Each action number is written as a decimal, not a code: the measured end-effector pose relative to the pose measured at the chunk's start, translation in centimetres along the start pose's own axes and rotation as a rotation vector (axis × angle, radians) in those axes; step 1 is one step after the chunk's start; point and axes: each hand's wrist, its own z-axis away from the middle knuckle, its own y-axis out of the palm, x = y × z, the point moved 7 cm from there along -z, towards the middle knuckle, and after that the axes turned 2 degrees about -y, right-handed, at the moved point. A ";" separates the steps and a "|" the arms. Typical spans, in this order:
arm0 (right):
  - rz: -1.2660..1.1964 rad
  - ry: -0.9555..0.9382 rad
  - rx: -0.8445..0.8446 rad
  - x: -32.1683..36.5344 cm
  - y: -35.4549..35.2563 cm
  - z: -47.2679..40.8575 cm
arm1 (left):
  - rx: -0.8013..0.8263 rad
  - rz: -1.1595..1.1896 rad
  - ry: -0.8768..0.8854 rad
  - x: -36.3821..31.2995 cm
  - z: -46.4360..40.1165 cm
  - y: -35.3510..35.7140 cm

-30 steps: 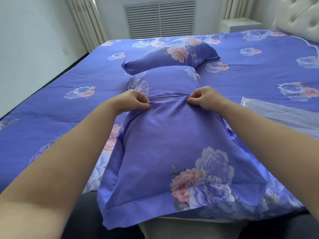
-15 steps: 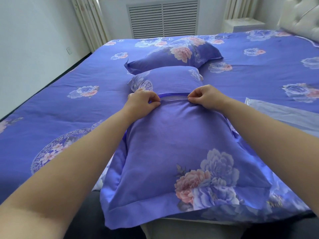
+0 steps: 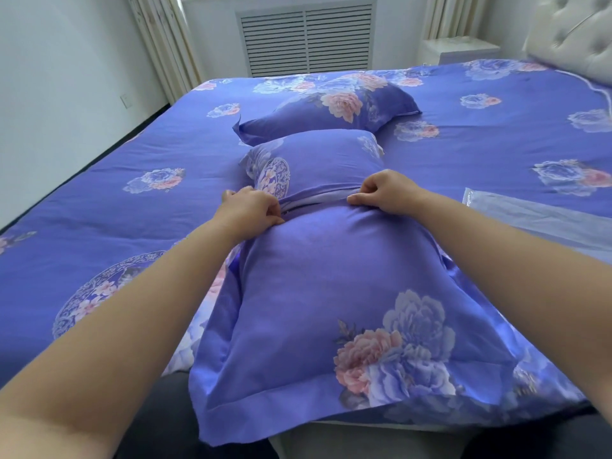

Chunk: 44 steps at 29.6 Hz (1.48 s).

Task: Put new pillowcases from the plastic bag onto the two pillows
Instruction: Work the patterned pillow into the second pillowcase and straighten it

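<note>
A pillow in a purple flowered pillowcase (image 3: 331,293) lies lengthwise in front of me on the bed, its far end (image 3: 318,160) beyond a seam across the middle. My left hand (image 3: 248,210) pinches the pillowcase edge at the left of that seam. My right hand (image 3: 384,192) pinches the same edge at the right. A narrow gap shows between the two fabric edges. A second pillow (image 3: 331,107) in a matching pillowcase rests farther back. The clear plastic bag (image 3: 536,220) lies flat at the right.
The bed (image 3: 99,210) is covered with a purple flowered quilt. A white wall stands at the left, a vent grille (image 3: 308,38) and curtains at the back, a white nightstand (image 3: 460,51) and tufted headboard (image 3: 573,34) at the far right.
My left hand has slid left along the pillowcase edge and both hands have spread apart; the gap at the seam now shows wider. The view has shifted slightly.
</note>
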 end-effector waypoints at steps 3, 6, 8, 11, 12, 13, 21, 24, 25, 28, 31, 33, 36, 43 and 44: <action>-0.078 0.009 0.026 -2.5 -0.7 0.8 | 0.164 0.109 -0.041 1.9 0.7 1.1; -0.058 0.017 0.104 -4.6 -1.2 1.5 | 0.263 0.107 -0.042 3.0 1.1 1.7; -0.007 0.058 0.166 -5.8 -1.5 1.8 | 0.285 0.061 -0.043 3.0 1.3 1.9; 0.097 0.097 0.208 -6.3 -1.6 2.1 | 0.333 -0.054 -0.022 2.8 1.5 2.9; 0.184 0.089 0.202 -6.1 -1.6 2.0 | 0.355 -0.103 -0.025 2.8 1.6 3.3; 0.303 0.088 0.190 -5.7 -1.6 2.0 | 0.373 -0.161 -0.037 2.8 1.7 3.7; 0.601 -0.167 -0.421 -0.1 -0.2 1.7 | -0.099 -0.316 -0.060 3.4 2.0 3.4; 0.644 0.091 -0.329 -3.8 0.1 0.8 | -0.159 -0.204 -0.182 4.4 2.1 3.8; 0.640 0.170 -0.289 -5.1 0.1 0.9 | -0.149 -0.194 -0.227 4.5 1.6 3.9; 0.644 0.255 -0.259 -6.4 1.1 1.4 | -0.072 -0.194 -0.295 4.0 0.2 4.5; 0.662 0.228 -0.268 -5.3 1.6 2.0 | -0.029 -0.199 -0.308 3.7 0.3 5.0; 0.643 0.128 -0.281 -4.7 1.2 2.5 | -0.096 -0.203 -0.266 3.6 0.9 4.3; 0.488 -0.052 -0.385 -3.8 -0.1 3.3 | -0.263 -0.181 -0.193 2.9 1.9 2.5; 0.055 0.121 -0.486 -3.0 -1.4 2.7 | -0.015 0.041 -0.404 5.0 1.4 2.2; 0.015 0.179 -0.451 -3.2 -1.4 2.4 | 0.040 -0.002 -0.407 5.3 1.3 2.0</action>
